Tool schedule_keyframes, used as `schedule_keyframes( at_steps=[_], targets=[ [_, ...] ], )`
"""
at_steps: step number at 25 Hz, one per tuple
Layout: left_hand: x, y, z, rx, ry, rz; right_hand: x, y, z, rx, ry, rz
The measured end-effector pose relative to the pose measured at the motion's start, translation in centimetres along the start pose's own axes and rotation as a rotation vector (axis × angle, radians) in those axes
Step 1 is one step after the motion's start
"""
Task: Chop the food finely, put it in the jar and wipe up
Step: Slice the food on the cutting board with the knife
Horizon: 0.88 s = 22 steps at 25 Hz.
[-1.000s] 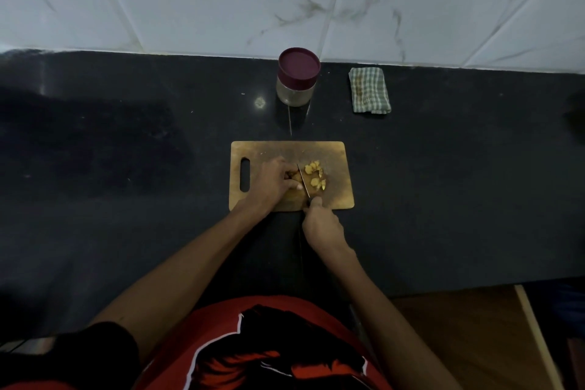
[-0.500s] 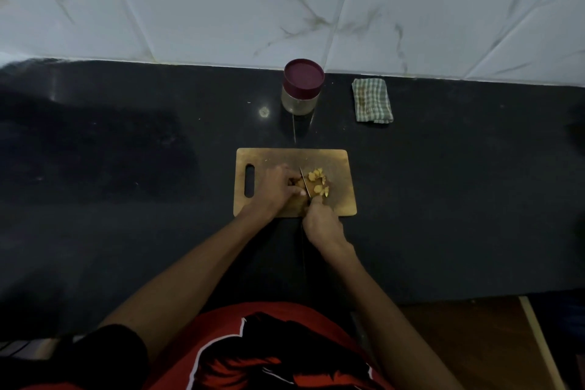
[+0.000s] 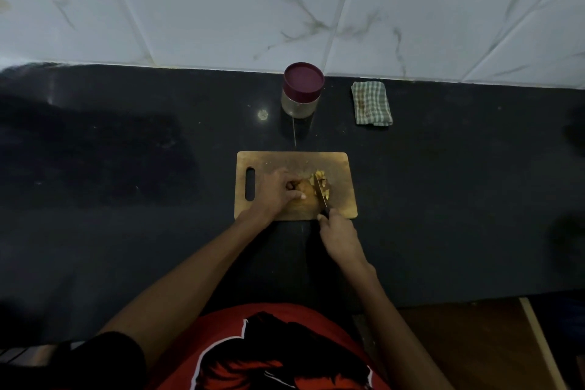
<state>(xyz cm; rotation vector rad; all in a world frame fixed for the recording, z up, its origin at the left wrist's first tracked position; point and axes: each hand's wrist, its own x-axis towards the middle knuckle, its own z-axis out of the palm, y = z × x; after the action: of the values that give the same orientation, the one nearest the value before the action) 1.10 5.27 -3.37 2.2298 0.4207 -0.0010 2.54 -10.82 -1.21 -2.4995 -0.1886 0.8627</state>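
Head view looks down over a red shirt and two bare forearms onto a dark counter, and the wooden cutting board serves as the landmark for everything else.

At the board's near edge, the right hand is wrapped around the handle of a knife, whose blade runs away from the body across the board's middle. On the board, just left of the blade, the left hand curls its fingers over a brownish uncut piece of food and pins it down, fingertips close to the steel. Just right of the blade lies a small heap of pale yellow chopped pieces, touching the board.

Beyond the board's far edge, well apart from it, a jar stands upright with its maroon lid on. To the right of the jar, also past the board, lies a folded checked cloth, near the white tiled wall.

The food looks small, light and fairly firm, probably moist where cut, so it may slip or roll under the knife. It is best held from above, fingertips tucked back from the blade. The loose bits will likely scatter if pushed fast; gathering them with the flat of the blade seems safer than pinching. The jar needs its lid unscrewed first, so one hand should take its clear lower body.
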Motion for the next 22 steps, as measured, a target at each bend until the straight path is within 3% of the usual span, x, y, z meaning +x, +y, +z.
schedule_keyframes(
  at_steps=[22],
  targets=[
    [0.1, -0.2, -0.1, -0.073, -0.011, -0.019, -0.5, -1.5, 0.7, -0.118, -0.005, -0.083]
  ],
)
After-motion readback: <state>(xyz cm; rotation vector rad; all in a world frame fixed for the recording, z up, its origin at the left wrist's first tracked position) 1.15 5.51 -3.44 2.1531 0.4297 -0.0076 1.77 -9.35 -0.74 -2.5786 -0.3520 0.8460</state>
